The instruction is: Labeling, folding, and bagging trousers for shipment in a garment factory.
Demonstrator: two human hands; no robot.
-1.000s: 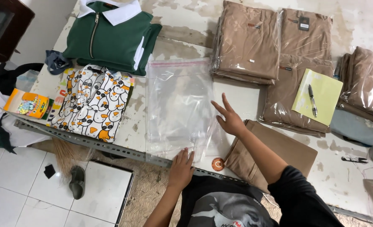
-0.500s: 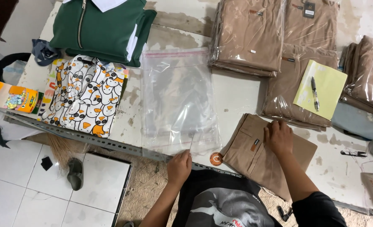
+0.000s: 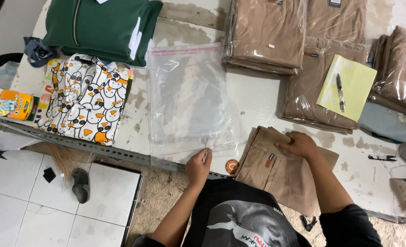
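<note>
Fingers [image 3: 206, 154] of the left hand [image 3: 198, 165] pinch the near edge of a clear plastic bag [image 3: 189, 98], closed on the film, while the bag lies flat on the worn white surface [image 3: 262, 103] and stretches away from them toward its pink-striped far end. Fingers of the right hand [image 3: 299, 144] lie spread and flat on top of a folded tan garment [image 3: 280, 167], pressing on it without gripping; it rests on the surface just right of the bag's near corner. Between the two hands, at the surface edge, sits a small round orange tape roll [image 3: 231, 166]. Beyond the right hand lie stacks of bagged tan garments [image 3: 269, 34], one carrying a yellow notepad [image 3: 347, 87] with a pen [image 3: 339, 91]. Left of the left hand lies a penguin-print cloth [image 3: 86, 107], with a folded green jacket [image 3: 102, 27] beyond it.
</note>
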